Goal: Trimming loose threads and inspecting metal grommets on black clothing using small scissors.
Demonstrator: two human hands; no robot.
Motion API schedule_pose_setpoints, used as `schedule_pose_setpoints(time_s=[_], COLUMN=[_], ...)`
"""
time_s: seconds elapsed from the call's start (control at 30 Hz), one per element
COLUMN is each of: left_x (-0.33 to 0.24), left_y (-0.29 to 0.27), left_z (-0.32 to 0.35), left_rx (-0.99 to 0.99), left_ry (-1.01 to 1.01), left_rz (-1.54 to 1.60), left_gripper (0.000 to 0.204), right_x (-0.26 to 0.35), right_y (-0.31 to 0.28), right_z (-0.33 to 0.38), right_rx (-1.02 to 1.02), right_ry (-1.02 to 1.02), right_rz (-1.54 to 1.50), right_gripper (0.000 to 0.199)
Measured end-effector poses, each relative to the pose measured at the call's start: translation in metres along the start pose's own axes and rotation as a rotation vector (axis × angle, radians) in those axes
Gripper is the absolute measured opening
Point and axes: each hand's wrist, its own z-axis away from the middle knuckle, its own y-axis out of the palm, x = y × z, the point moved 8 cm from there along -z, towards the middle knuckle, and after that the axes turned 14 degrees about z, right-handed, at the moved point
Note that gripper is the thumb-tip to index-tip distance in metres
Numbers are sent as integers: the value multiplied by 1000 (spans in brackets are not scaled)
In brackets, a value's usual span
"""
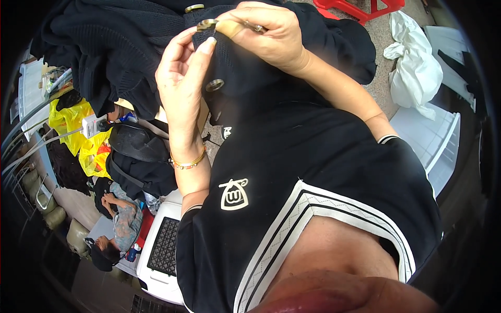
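Observation:
My left hand [180, 78] pinches the edge of a black knitted garment [130, 52], thumb against the fabric, with a gold bracelet on the wrist. My right hand [269, 34] is closed on a small metal tool or snap piece [254, 27] pressed to the same edge. A brass button [206, 23] sits at the fabric's tip between the two hands. A round metal snap [214, 84] shows lower on the garment, and another brass button [194, 8] lies higher up. Most of the garment hangs away to the upper left.
A white cloth [415, 68] lies on the floor at right by a white board [433, 135]. A red stool [360, 8] is at the top. Left: yellow bags [70, 120], a black bag [138, 156], a white appliance [162, 250], a seated person [117, 224].

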Motion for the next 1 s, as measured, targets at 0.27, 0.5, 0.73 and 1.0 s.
schedule_pose_setpoints(time_s=[0.27, 0.5, 0.73, 1.0], left_x=[-11, -10, -8, -6], left_y=[-2, 3, 1, 2], left_z=[-2, -5, -5, -3], left_rx=[-64, -25, -31, -20], left_ry=[156, 167, 142, 114], left_rz=[-127, -114, -87, -101], left_gripper=[25, 26, 26, 28], right_x=[21, 46, 35, 48], right_y=[-18, -25, -23, -19], right_z=[-18, -15, -7, -14], right_rx=[158, 110, 157, 115], right_ry=[74, -490, -336, -545], right_rz=[303, 641, 696, 752], right_gripper=[29, 37, 32, 34])
